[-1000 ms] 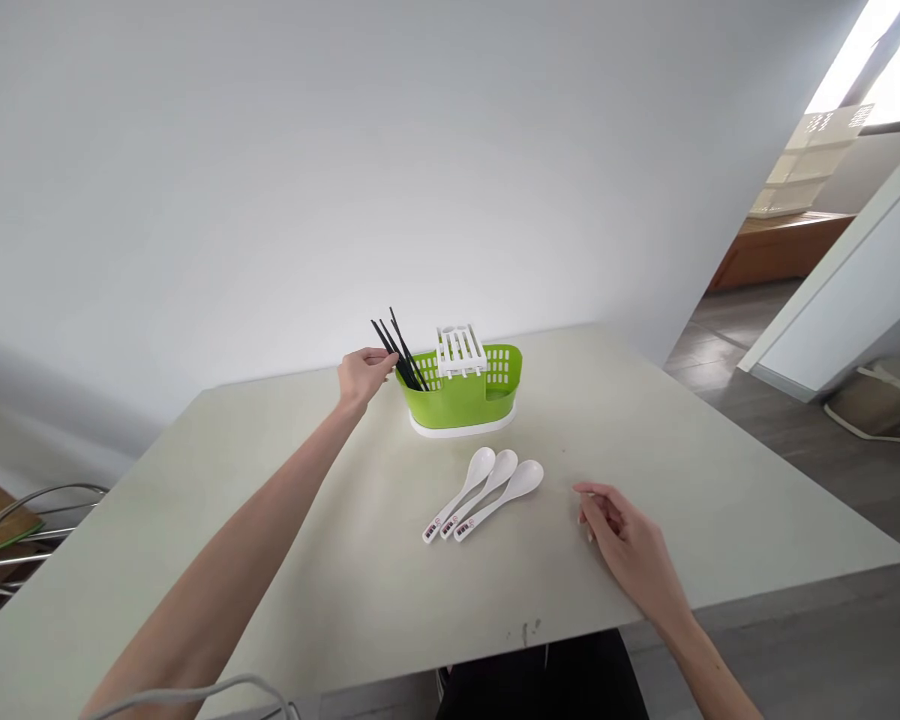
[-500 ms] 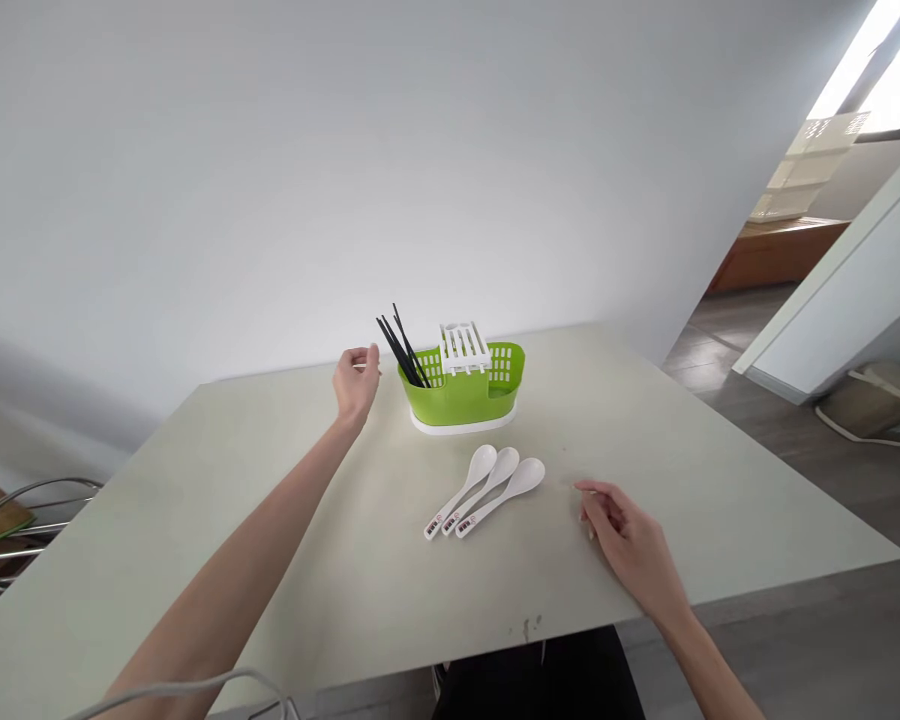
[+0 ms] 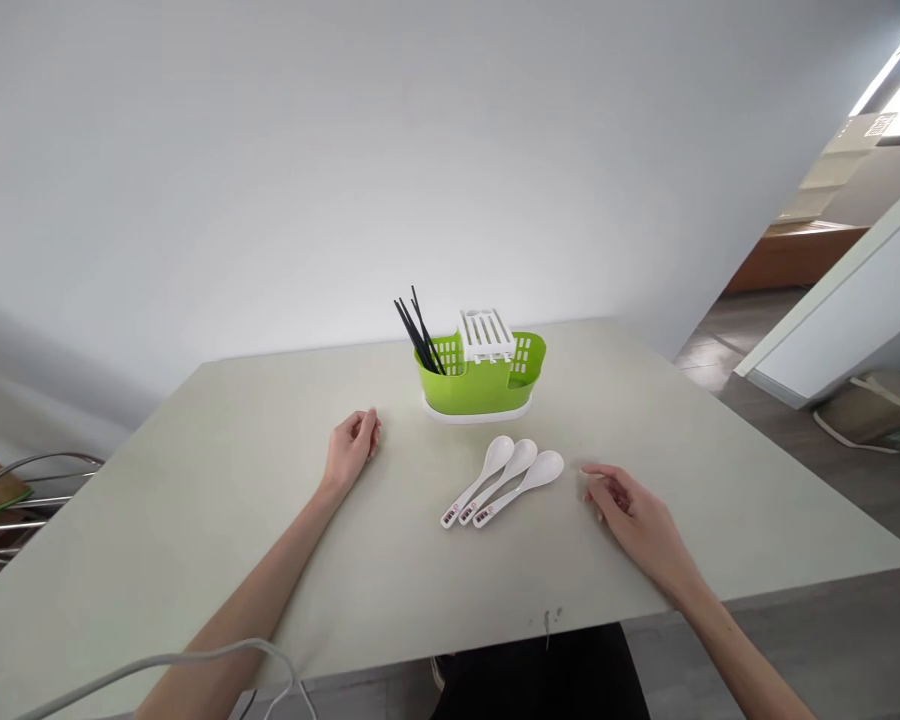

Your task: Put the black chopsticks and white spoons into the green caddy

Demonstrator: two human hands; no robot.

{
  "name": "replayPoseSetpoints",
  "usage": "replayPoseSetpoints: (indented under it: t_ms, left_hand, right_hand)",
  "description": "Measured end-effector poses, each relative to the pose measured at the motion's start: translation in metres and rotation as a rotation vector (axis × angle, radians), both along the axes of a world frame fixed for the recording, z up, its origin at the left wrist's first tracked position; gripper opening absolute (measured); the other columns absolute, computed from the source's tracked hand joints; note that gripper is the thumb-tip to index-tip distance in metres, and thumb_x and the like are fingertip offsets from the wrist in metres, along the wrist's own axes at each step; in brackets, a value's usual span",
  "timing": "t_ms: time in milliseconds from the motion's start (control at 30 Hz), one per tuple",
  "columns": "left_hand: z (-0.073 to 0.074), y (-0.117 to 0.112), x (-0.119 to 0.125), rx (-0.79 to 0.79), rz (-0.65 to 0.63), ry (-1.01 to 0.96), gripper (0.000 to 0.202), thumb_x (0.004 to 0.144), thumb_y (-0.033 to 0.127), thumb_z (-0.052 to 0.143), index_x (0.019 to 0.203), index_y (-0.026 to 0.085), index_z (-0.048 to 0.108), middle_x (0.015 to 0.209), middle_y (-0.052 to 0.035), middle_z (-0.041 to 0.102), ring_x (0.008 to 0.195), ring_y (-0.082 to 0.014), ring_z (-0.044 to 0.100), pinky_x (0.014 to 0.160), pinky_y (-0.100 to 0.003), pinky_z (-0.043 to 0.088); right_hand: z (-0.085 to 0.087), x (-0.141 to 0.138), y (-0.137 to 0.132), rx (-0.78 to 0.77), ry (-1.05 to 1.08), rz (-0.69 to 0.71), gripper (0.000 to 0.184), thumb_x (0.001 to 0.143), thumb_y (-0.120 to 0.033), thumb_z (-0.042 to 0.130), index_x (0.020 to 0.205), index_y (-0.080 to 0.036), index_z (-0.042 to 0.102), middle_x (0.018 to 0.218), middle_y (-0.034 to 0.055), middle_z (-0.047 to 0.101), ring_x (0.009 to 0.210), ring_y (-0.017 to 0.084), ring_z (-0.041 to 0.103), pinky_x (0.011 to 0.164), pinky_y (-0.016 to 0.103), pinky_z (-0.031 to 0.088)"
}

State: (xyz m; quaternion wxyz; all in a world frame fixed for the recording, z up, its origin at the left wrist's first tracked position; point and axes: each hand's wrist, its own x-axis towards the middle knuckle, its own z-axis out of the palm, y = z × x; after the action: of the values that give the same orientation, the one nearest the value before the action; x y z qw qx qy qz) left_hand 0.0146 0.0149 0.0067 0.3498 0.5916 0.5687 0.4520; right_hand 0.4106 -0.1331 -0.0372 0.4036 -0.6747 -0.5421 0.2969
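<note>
A green cutlery basket point(image 3: 487, 385) with a white slotted insert point(image 3: 486, 333) stands at the back of the pale table point(image 3: 195, 500). Several black chopsticks point(image 3: 420, 335) lean in its left compartment. Three white spoons point(image 3: 506, 480) lie side by side in front of it. My left hand point(image 3: 352, 447) rests on the table left of the basket, fingers loosely curled, holding nothing. My right hand point(image 3: 630, 515) lies on the table just right of the spoons, fingers relaxed and apart, holding nothing.
A white wall runs behind the table. A metal rack point(image 3: 7, 510) shows at the far left edge. A pale cable point(image 3: 195, 665) hangs at the table's near edge. Wooden floor and a doorway point(image 3: 810, 300) open to the right.
My left hand let go of the chopsticks, drew back from the basket and came down onto the table. The right hand stayed where it was. The view shifted slightly.
</note>
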Motion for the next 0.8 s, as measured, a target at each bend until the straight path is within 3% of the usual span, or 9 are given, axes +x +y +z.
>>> replayPoseSetpoints:
  t_ms: [200, 433, 567, 667, 800]
  left_hand:
    - [-0.001, -0.004, 0.001, 0.005, -0.009, 0.009, 0.049, 0.095, 0.066, 0.055, 0.076, 0.021, 0.059, 0.062, 0.0036, 0.053, 0.051, -0.0119, 0.045, 0.053, -0.026, 0.037]
    - [-0.001, -0.008, 0.003, 0.017, -0.027, -0.003, 0.047, 0.096, 0.064, 0.055, 0.075, 0.021, 0.058, 0.059, 0.0038, 0.052, 0.05, -0.0117, 0.043, 0.053, -0.026, 0.035]
    - [-0.001, -0.01, 0.004, 0.018, -0.046, 0.036, 0.047, 0.096, 0.063, 0.054, 0.075, 0.021, 0.059, 0.057, 0.0039, 0.052, 0.05, -0.0118, 0.043, 0.054, -0.026, 0.036]
    - [-0.003, -0.01, 0.004, 0.019, -0.049, 0.049, 0.047, 0.096, 0.063, 0.054, 0.075, 0.021, 0.059, 0.059, 0.0035, 0.053, 0.051, -0.0122, 0.044, 0.054, -0.027, 0.036]
    - [-0.006, -0.008, 0.003, 0.024, -0.051, 0.08, 0.047, 0.096, 0.062, 0.053, 0.074, 0.021, 0.06, 0.06, 0.0028, 0.055, 0.053, -0.0125, 0.047, 0.056, -0.027, 0.038]
  right_hand:
    - [0.015, -0.014, 0.025, -0.043, -0.165, 0.092, 0.047, 0.097, -0.064, 0.048, 0.12, -0.027, 0.065, 0.095, 0.0045, 0.078, 0.07, 0.022, 0.069, 0.076, 0.037, 0.053]
    - [0.013, -0.017, 0.035, -0.131, -0.238, 0.196, 0.05, 0.1, -0.069, 0.041, 0.083, -0.026, 0.061, 0.073, 0.003, 0.069, 0.066, 0.022, 0.062, 0.067, 0.035, 0.048]
    - [0.015, -0.011, 0.03, -0.163, -0.136, 0.25, 0.054, 0.1, -0.07, 0.043, 0.078, -0.024, 0.058, 0.071, 0.0018, 0.066, 0.065, 0.019, 0.06, 0.068, 0.033, 0.048]
    - [0.032, -0.011, 0.028, -0.135, -0.094, 0.276, 0.053, 0.1, -0.07, 0.045, 0.079, -0.024, 0.059, 0.072, 0.0017, 0.066, 0.067, 0.018, 0.061, 0.071, 0.032, 0.049]
    - [0.087, -0.018, 0.039, -0.031, -0.15, 0.236, 0.051, 0.101, -0.069, 0.045, 0.083, -0.024, 0.062, 0.072, 0.0015, 0.068, 0.069, 0.018, 0.062, 0.071, 0.031, 0.049]
